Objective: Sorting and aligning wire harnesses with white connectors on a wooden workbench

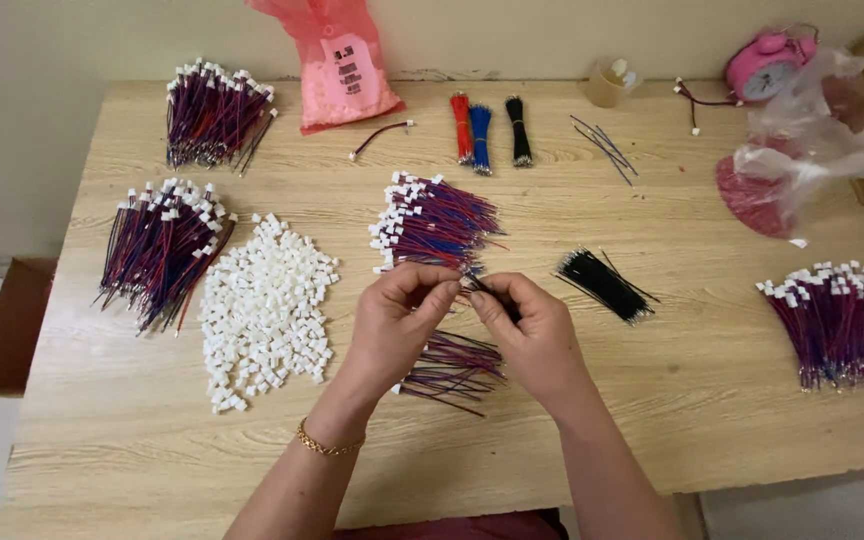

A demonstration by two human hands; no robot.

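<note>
My left hand [397, 320] and my right hand [532, 330] meet at the middle of the wooden table [112, 440]. Their fingertips pinch together on a thin wire piece with a small white connector [464, 284]; the detail between the fingers is too small to make out. Just beyond the hands lies a fan of red, blue and black wires with white connectors [432, 220]. Below the hands rests a small bunch of loose coloured wires [452, 368]. A pile of white plastic connectors [264, 310] lies to the left, and loose black wires [604, 284] to the right.
Finished wire bundles lie at the left [160, 250], far left [214, 112] and right [830, 318]. Red, blue and black wire bunches [482, 130], a pink bag [340, 62], a tape roll [610, 82], a pink clock [767, 62] and crumpled plastic [812, 150] line the back.
</note>
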